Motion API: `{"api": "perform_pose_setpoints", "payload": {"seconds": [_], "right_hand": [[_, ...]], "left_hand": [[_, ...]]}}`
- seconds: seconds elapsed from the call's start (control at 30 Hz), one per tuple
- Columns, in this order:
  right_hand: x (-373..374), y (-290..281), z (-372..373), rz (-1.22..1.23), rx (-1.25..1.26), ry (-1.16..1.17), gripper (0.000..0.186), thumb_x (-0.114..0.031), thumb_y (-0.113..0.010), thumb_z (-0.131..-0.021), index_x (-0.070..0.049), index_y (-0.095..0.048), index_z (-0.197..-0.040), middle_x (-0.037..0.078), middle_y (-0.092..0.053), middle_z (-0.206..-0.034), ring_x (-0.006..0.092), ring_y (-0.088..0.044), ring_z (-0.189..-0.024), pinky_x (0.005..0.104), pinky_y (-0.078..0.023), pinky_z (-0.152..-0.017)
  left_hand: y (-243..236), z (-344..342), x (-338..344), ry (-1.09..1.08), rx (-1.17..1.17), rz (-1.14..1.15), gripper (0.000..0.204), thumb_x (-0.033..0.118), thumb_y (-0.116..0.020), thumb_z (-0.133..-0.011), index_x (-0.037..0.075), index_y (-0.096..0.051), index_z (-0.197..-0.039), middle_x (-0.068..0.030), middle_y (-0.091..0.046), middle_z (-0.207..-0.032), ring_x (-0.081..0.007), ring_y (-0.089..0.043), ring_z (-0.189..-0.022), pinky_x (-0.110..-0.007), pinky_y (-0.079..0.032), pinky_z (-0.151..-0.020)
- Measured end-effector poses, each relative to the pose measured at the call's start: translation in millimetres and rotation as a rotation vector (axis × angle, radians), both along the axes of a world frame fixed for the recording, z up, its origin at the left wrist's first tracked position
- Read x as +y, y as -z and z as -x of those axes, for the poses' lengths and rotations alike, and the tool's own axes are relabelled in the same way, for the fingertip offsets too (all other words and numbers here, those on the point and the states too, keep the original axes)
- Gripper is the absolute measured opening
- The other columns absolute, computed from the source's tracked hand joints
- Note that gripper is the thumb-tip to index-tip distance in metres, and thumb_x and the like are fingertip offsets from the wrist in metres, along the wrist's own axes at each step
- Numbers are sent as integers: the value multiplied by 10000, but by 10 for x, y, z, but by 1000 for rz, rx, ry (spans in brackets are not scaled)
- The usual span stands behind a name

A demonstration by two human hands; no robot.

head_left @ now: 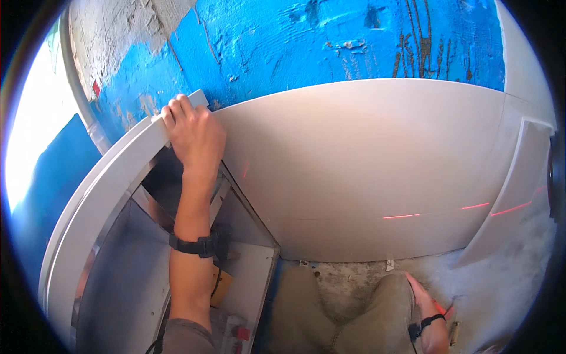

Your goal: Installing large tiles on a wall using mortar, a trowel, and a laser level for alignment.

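Observation:
My left hand (196, 131) is closed over the end of the white countertop (115, 162), its fingers curled across the upper edge. Below that countertop is an open cabinet (127, 259) with grey inner walls, and my forearm crosses in front of it. My right hand (420, 293) is low beside my right knee, the wrist strapped in black. Its fingers are mostly hidden. An orange-red object (440, 307) shows at the hand's outer side and seems to be in its grasp; its kind is unclear.
A large pale panel (365, 171) stands against the blue wall (354, 44), with red laser lines across it. To the right leans a narrow white panel (507, 183). A pipe (76, 88) runs up at the left. Inside the cabinet sits a red-capped bottle (239, 333).

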State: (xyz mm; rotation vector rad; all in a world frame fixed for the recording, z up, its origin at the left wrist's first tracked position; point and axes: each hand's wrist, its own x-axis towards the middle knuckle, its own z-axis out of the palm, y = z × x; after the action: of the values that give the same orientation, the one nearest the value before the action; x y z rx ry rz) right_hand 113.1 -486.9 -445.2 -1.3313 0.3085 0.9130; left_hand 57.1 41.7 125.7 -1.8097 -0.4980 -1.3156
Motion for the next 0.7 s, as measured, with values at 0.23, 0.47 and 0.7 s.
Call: {"api": "perform_pose_setpoints", "payload": {"seconds": [0.23,0.47,0.7], "right_hand": [[-900,473,254,522,-191,-626,769,-692,-532,-934,-15,-630,-1285,165,-666,-1267,335,-641,-1159,459,-488,-1018],[-464,-346,-639,639,-587,-82,351,-309,-727,-882,40,-740,-911,162,-715,-736,238,-715,-676,397,-572,-631],[1121,-403,-577,200,-431,92,313,-228,-643,-989,76,-709,-959,159,-723,-819,266,-725,-704,413,-578,-612]], "left_hand": [[-3,-56,-32,7,-41,33,223,160,-645,-782,-26,-749,-849,-249,-612,-1201,-390,-533,-1179,-493,-352,-1098],[14,-5,81,48,-42,60,266,160,-626,-790,-49,-753,-896,-286,-597,-1279,-408,-520,-1239,-496,-332,-1126],[11,12,3,89,-3,52,285,157,-643,-777,-67,-755,-913,-297,-587,-1288,-407,-513,-1244,-486,-325,-1130]]}}
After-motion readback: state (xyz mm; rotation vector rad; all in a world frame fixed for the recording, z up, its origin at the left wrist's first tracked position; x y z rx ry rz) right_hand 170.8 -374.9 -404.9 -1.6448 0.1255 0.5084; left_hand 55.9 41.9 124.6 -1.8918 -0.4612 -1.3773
